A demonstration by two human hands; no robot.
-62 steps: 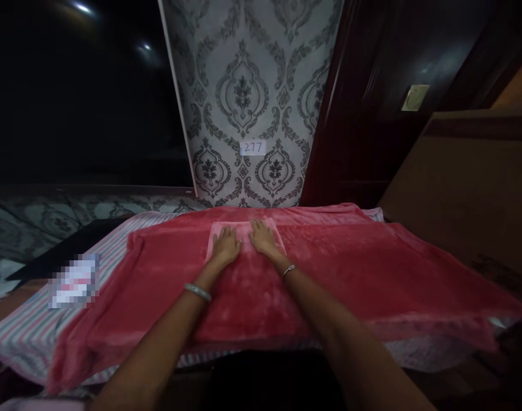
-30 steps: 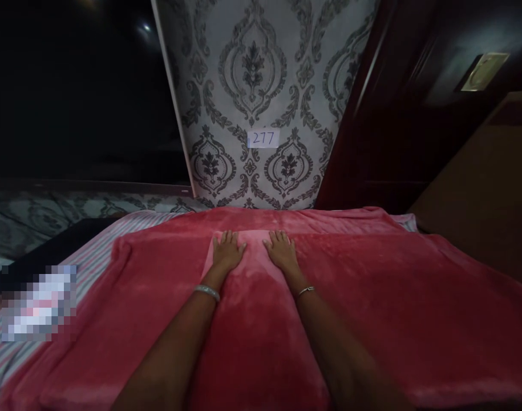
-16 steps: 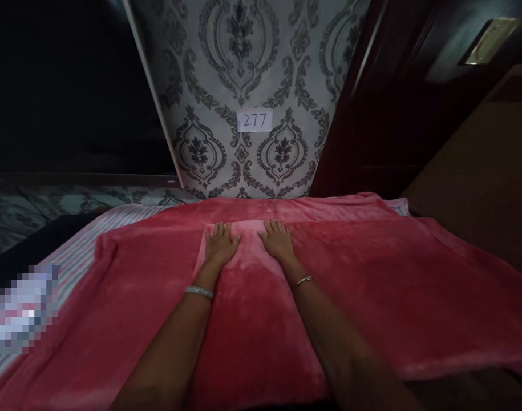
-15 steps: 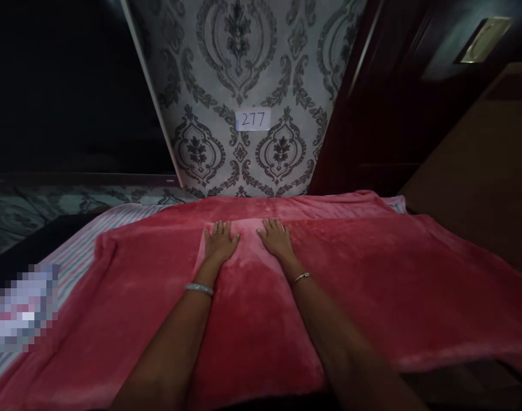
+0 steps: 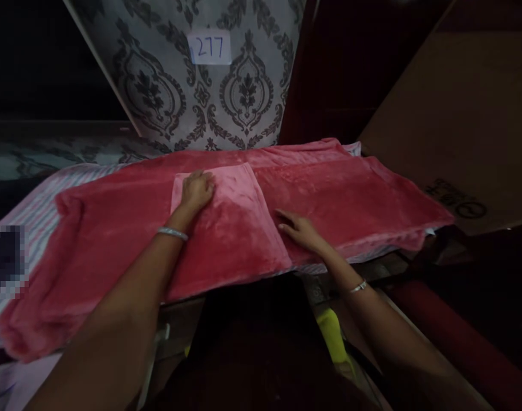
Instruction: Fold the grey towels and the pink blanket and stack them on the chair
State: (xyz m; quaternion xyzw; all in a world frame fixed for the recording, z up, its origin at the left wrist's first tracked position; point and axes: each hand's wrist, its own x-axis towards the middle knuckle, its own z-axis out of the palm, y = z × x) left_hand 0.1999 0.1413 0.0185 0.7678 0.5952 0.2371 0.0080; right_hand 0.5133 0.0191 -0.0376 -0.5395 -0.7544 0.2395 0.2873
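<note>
A small folded pink cloth (image 5: 230, 222) lies on a large red fleece blanket (image 5: 346, 194) spread over a striped sheet (image 5: 33, 205). My left hand (image 5: 196, 191) rests on the far left corner of the folded cloth, fingers curled down onto it. My right hand (image 5: 301, 228) lies flat and open on the blanket, right beside the folded cloth's near right edge. Both wrists wear bracelets.
Patterned wallpaper with a paper label reading 277 (image 5: 209, 47) rises behind the surface. A brown cardboard box (image 5: 457, 125) stands at the right. A yellow-green object (image 5: 331, 334) sits below the near edge. A blurred patch (image 5: 4, 260) is at far left.
My right hand has slid back from the cloth's far edge to its near right side. My left hand stayed at the far left corner. The view has tipped down and shifted.
</note>
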